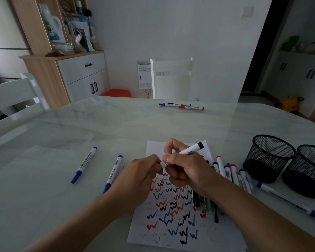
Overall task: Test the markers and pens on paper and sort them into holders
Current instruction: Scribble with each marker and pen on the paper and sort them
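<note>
The bench (62,142) spread wide, and on it the paper (171,233), thick with red, blue and black zigzags, lay under both hands. Two mesh holders (269,157) stood side by side at the right. Above the sheet, the right hand (182,168) had its fingers clamped round a black-ended marker (191,150), and the left hand (140,177) pinched its near end. A pile of markers (227,171) lay along the paper's right edge.

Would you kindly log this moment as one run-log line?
black-ended marker: held above paper | left hand: pinches its near end | right hand: grips its barrel | cap state: cannot tell
</note>
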